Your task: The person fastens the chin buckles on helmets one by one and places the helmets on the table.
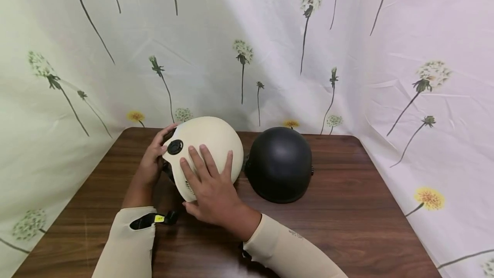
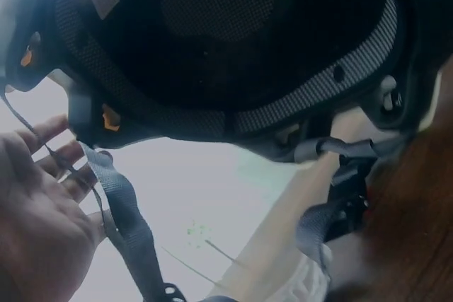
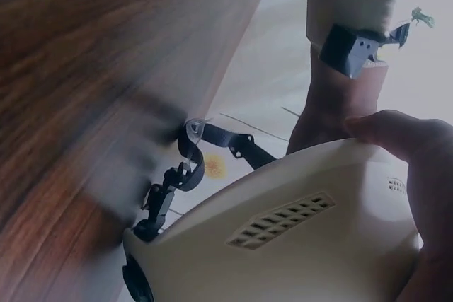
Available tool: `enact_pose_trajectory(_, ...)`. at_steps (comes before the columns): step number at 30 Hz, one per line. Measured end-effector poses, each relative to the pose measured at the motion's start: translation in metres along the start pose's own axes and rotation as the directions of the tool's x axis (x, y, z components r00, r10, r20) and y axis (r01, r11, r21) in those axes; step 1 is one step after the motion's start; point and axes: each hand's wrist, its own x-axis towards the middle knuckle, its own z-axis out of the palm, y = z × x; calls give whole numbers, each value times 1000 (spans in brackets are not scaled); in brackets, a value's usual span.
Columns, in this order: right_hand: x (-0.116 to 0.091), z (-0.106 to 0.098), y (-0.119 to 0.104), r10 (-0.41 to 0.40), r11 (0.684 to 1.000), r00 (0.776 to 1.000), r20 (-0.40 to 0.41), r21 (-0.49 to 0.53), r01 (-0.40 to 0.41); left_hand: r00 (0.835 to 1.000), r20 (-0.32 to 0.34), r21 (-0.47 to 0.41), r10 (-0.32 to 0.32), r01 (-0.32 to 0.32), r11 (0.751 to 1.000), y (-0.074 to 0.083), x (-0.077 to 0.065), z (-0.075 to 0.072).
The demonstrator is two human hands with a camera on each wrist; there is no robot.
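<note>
A cream helmet (image 1: pixel 216 136) is tilted on its side, with its opening toward the left. My left hand (image 1: pixel 152 155) grips its left rim, the thumb near a round black fitting (image 1: pixel 175 146). Spread across the shell is my right hand (image 1: pixel 214 194), its fingers nearly straight and its thumb by the lower rim. The left wrist view looks into the dark padded liner (image 2: pixel 212 68); a grey chin strap (image 2: pixel 127 210) hangs beside the left fingers. A slotted vent (image 3: pixel 283 221) and a dangling black buckle (image 3: pixel 161 203) show in the right wrist view.
To the right of the cream helmet stands a black helmet (image 1: pixel 279 164), dome up, close beside it. Both are on a dark wooden table (image 1: pixel 347 209). Flower-printed cloth (image 1: pixel 270 33) hangs behind the table and along its sides.
</note>
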Motion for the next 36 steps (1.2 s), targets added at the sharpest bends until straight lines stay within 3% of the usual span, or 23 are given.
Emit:
enact_pose_trajectory(5, -1, 1, 5, -21, 999, 1000, -1, 38, 21, 1000, 13, 13, -1, 1, 1000, -6, -5, -3)
enact_pose_trajectory(10, -2, 2, 11, -28, 994, 999, -37, 107, 32, 999, -33, 35, 4, -3, 999, -12, -9, -7)
enact_pose_trajectory(18, -5, 5, 15, -57, 975, 997, -44, 214, 65, 995, -45, 8, 89, -89, 996, -21, -11, -10)
enact_pose_trajectory(25, -10, 10, 16, 3, 959, 998, -58, 285, 14, 995, -100, -35, 21, -24, 999, -28, -17, -15)
enact_pose_trajectory(31, -15, 13, 17, 45, 945, 999, -29, 326, -34, 994, -104, -76, 19, -26, 997, -40, -23, -23)
enact_pose_trajectory(36, -15, 16, 15, 98, 939, 994, 42, 328, -106, 993, -93, -38, -70, 67, 997, -48, -27, -28)
